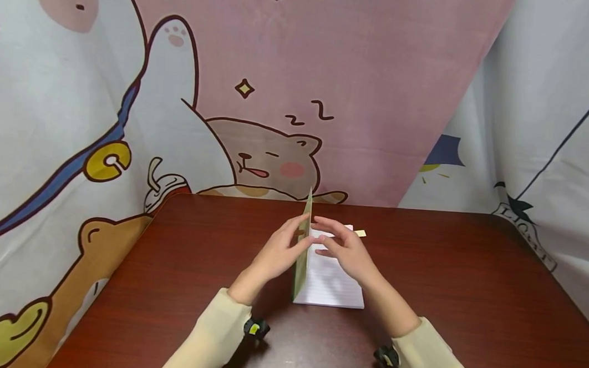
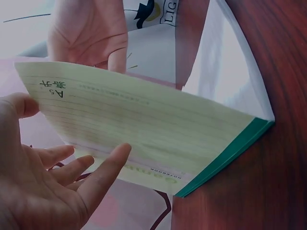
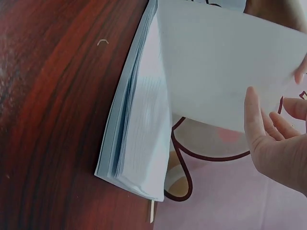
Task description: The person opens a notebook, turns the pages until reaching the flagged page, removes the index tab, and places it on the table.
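Note:
A notebook [image 1: 331, 289] lies on the table with its pale green cover [image 2: 129, 120] standing upright and its lined white pages showing. A dark green spine strip [image 2: 225, 155] runs along the cover's lower edge. At the cover's left side is my left hand [image 1: 279, 249]; its thumb is at the free edge and the other fingers are loosely spread along the outer face. Over the lined pages hovers my right hand [image 1: 348, 252], fingers relaxed and holding nothing, its tips close to the cover's inner side [image 3: 216, 62]. Firm contact there is unclear.
The dark red-brown table [image 1: 444, 281] reaches back to a cartoon-printed cloth [image 1: 369, 99]. A small cream tab [image 1: 360, 233] sticks out at the notebook's right far edge. Black wrist devices [image 1: 257, 329] sit at both cuffs.

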Tool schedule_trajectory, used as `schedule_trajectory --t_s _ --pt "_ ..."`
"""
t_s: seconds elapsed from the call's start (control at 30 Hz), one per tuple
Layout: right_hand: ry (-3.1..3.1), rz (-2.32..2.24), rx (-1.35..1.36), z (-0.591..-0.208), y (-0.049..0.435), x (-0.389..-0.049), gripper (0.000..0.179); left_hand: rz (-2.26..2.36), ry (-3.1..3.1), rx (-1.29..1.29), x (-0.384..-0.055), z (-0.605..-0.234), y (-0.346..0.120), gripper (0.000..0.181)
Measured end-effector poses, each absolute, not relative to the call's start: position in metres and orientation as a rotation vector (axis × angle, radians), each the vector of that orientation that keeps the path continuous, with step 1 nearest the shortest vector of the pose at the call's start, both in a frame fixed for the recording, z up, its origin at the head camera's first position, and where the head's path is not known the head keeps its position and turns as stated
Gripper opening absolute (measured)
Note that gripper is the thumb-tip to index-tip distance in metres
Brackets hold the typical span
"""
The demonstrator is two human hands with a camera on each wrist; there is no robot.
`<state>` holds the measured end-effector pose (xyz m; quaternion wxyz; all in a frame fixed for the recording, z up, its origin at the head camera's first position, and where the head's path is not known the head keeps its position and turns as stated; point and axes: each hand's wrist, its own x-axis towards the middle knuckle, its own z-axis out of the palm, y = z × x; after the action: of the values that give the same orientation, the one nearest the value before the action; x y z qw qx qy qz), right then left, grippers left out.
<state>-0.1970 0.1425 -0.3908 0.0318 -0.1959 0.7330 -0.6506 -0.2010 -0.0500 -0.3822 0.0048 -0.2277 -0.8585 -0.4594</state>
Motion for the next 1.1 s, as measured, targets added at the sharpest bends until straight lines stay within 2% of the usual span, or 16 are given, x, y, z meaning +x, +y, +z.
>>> schedule_trajectory --t_s 0.37,1.1 --pt "2.374 -1.993 -0.464 -0.393 0.164 -0.209 0.042 -1.650 -2.653 -0.572 -0.201 -0.378 -0.066 0.055" --pt "2.499 -1.930 -0.232 -0.416 0.207 -0.230 0.042 -1.479 -2.715 -0.507 -0.197 -0.374 -0.106 0.062"
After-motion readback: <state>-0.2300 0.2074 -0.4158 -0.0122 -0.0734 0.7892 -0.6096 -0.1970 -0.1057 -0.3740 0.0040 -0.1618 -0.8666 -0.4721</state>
